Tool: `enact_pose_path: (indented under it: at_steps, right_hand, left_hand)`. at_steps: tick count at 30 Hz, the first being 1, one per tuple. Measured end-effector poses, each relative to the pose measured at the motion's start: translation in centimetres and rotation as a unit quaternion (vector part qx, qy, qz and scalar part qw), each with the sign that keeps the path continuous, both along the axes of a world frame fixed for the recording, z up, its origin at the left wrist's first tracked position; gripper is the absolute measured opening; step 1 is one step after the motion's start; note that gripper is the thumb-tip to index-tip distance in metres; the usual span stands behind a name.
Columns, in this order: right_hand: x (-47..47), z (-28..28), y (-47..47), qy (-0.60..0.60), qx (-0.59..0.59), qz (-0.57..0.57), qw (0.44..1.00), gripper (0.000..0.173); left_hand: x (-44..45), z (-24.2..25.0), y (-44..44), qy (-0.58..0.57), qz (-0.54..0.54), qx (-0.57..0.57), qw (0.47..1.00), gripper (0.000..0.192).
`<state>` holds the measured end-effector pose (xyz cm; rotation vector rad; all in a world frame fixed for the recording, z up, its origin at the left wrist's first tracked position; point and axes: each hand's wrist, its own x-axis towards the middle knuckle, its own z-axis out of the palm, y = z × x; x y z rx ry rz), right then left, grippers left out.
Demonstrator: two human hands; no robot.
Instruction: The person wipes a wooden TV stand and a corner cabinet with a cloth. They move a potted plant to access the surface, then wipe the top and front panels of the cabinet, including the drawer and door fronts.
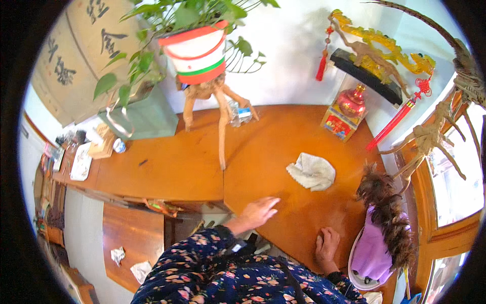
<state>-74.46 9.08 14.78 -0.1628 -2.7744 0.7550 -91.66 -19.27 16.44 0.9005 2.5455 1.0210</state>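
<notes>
My left hand (259,212) reaches over the near edge of the orange-brown wooden table (265,167), fingers stretched out, holding nothing that shows. On the right, my right hand (328,245) rests on the tabletop with its fingers loosely bent; no object shows in it. A crumpled off-white cloth (312,171) lies on the table beyond both hands, touching neither. Beside my right hand stands a white oval basin (354,262) with a purple cloth (370,252) in it. A brown feather duster (391,220) lies across the basin's right side.
A potted plant in a striped bucket (197,53) stands on a root-wood stand (222,129). Behind are a red gourd-shaped bottle (351,102) and a yellow dragon ornament (379,41). A tissue box (102,146) and a white tray (81,161) are at left. A lower table (129,231) holds crumpled papers.
</notes>
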Motion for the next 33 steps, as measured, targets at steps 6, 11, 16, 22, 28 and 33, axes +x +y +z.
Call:
enact_pose_path:
  at_steps: [6, 11, 16, 22, 28, 33]
  right_hand:
    - [0.8, 0.6, 0.2, 0.007, -0.029, 0.014, 0.999, 0.027]
    - [-4.3, 2.3, -0.2, 0.048, -0.082, 0.052, 0.994, 0.026]
    - [-16.9, 2.8, 0.4, 0.115, -0.005, 0.116, 0.987, 0.027]
    - [-24.6, -2.4, 0.8, -0.004, 0.093, 0.091, 0.992, 0.048]
    - [-26.4, -4.4, -8.2, -0.049, 0.162, 0.112, 0.979, 0.06]
    - [-22.0, -1.8, -15.1, -0.03, 0.117, 0.198, 0.973, 0.061]
  left_hand:
    - [12.1, -2.7, -13.7, 0.019, 0.262, -0.037, 0.964, 0.022]
    - [23.5, -9.9, -24.9, -0.177, 0.421, -0.123, 0.881, 0.022]
    - [28.6, -13.5, -33.2, -0.17, -0.058, -0.431, 0.884, 0.016]
    - [28.2, -9.3, -31.9, -0.428, 0.441, 0.053, 0.787, 0.015]
    - [27.4, -11.3, -35.2, -0.53, 0.473, 0.144, 0.689, 0.024]
    - [18.8, -10.7, -35.6, -0.347, 0.314, -0.1, 0.878, 0.014]
